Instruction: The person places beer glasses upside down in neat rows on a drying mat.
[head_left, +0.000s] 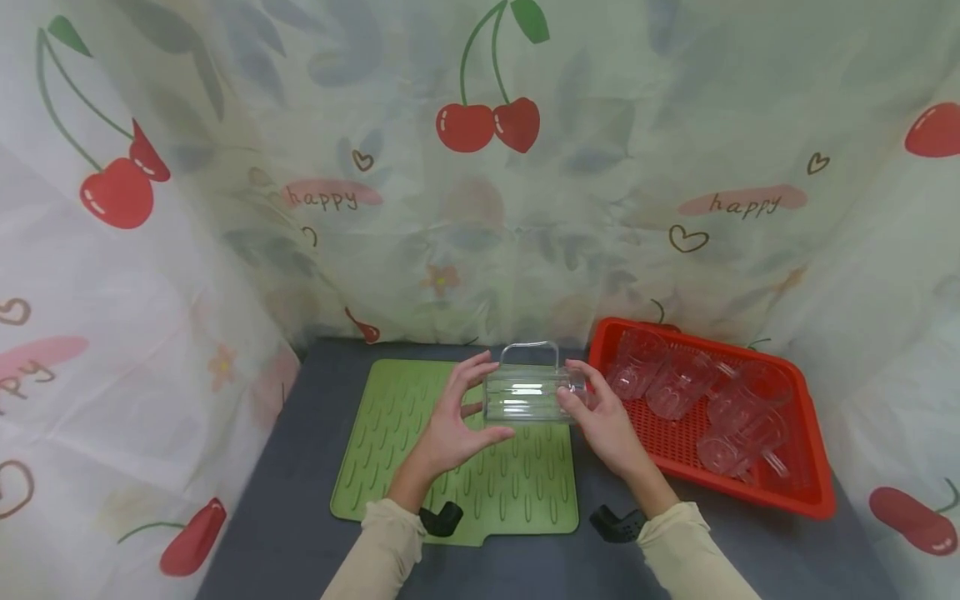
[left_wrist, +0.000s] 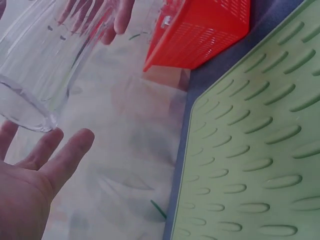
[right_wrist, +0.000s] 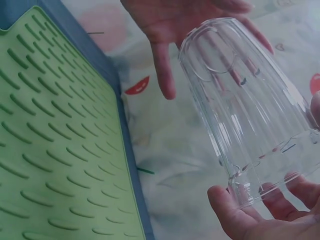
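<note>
A clear glass mug [head_left: 525, 396] with ribbed sides is held lengthwise above the green drying mat [head_left: 450, 492], its handle pointing away from me. My right hand [head_left: 611, 429] grips the mug's right end, thumb on the near side; the right wrist view shows those fingers [right_wrist: 227, 212] around the glass. At the other end my left hand [head_left: 450, 429] is spread, thumb and fingers apart around that end. In the left wrist view its fingertips [left_wrist: 75, 145] lie close to the glass [left_wrist: 55, 65]; whether they touch is hard to tell.
On the right stands a red plastic basket [head_left: 813, 454] with several clear glass mugs [head_left: 678, 383] lying in it. The mat lies on a dark grey tabletop [head_left: 285, 492]. Curtains printed with cherries [head_left: 487, 125] enclose the back and both sides.
</note>
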